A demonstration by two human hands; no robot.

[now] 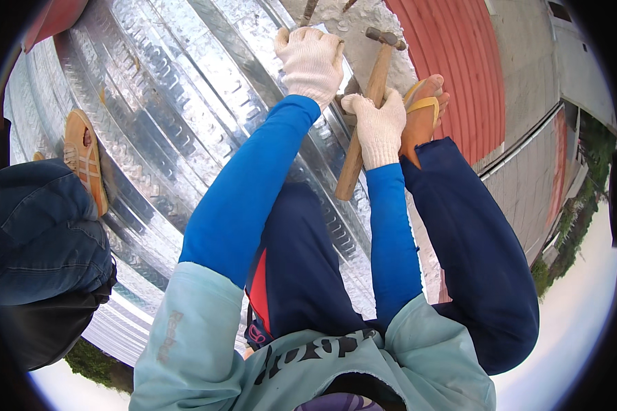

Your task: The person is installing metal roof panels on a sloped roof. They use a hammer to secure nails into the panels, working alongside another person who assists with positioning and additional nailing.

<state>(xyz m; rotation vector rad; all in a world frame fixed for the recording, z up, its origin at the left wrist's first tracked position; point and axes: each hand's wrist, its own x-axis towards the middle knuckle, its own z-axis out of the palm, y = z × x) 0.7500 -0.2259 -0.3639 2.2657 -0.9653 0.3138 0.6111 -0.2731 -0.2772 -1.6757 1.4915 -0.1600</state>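
Note:
My right hand (380, 127), in a white knit glove, grips the wooden handle of a hammer (379, 75). The hammer's metal head points away from me, and its handle end hangs over the ribbed sheet. Farther forward and to the left, my left hand (310, 65), gloved the same way, is closed at the edge of the shiny ribbed metal decking (171, 75). Its fingertips are turned down, and what they hold is hidden. A rusty metal rod (309, 11) sticks out just beyond its knuckles. Pale rough concrete (353, 27) lies to the right of this hand.
My foot in an orange flip-flop (418, 123) stands right of the hammer. Past it, a red corrugated roof (456, 82) lies beyond the concrete edge. At left, another person's jeans (41, 233) and tan shoe (83, 161) are on the decking. A red object (53, 22) is far left.

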